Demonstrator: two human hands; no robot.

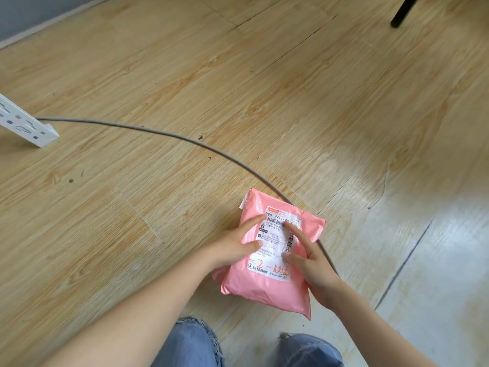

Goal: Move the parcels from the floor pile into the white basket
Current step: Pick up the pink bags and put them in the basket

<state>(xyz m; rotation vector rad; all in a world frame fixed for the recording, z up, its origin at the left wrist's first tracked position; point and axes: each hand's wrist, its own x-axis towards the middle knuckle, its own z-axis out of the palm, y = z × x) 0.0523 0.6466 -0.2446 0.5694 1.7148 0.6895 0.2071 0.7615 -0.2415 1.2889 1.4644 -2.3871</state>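
A pink plastic parcel [264, 290] with a white shipping label and orange handwriting sits between my two hands, low over the wooden floor in front of my knees. My left hand [232, 247] grips its left edge, index finger and thumb lying on the label and the other fingers hidden beneath. My right hand [315, 266] grips the right edge the same way, index finger and thumb on top. Neither the floor pile nor the white basket is in view.
A grey cable [164, 133] curves across the floor from a white power strip [29, 125] at the left and passes under the parcel. A black furniture leg [402, 11] stands at the top right. My jeans-covered knees [190, 343] fill the bottom edge.
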